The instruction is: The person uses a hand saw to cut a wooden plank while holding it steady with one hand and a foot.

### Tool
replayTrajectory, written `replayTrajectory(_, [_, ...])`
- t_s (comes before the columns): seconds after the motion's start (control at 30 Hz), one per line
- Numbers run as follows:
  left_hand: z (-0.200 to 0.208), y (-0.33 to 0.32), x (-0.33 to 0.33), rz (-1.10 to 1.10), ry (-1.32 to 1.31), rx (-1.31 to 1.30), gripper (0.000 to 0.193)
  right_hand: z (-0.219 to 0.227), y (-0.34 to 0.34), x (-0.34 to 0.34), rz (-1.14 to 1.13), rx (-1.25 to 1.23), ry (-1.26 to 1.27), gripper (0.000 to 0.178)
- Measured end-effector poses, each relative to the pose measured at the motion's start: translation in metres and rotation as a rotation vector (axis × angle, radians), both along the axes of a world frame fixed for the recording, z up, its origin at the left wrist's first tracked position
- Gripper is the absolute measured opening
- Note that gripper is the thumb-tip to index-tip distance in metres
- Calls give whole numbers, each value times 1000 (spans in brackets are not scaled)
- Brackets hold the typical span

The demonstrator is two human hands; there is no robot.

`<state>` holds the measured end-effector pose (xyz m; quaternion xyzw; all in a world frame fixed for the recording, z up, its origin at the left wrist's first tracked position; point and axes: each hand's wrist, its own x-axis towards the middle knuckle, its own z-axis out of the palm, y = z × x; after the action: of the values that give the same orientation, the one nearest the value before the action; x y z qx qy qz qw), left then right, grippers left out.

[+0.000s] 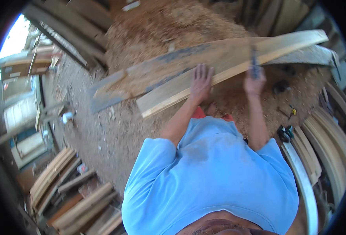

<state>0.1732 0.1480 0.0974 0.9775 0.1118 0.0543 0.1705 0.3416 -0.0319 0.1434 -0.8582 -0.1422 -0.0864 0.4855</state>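
A long pale wooden plank (169,96) lies slanting across a wider, worn board (153,70) with dark grey stains. My left hand (202,83) rests flat on the plank, fingers stretched toward its far edge. At the plank's near edge, further right, my right hand (255,81) is closed around a slim tool with a blue handle (254,71). Its dark, narrow upper part crosses the plank and is smeared by motion, so its exact kind cannot be made out.
Wood shavings (204,25) cover the ground beyond the boards. Stacked timber (82,207) lies at the lower left, and curved planks (327,137) stand at the right. A small yellow and black item (293,112) is on the ground nearby. Beams (71,23) lean at the upper left.
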Motion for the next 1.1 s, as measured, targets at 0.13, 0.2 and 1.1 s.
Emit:
replayTrajectory(0.13, [7,-1,-4,49,45,3,97,-4,-51,48,-184,363,26,35])
replayTrajectory(0.2, [6,-2,-6,63,56,-2,95,4,-63,59,-287,269,245,29])
replayTrajectory(1.1, [-10,-16,47,9,101,29,80,-130,-2,81,-424,482,1052,39])
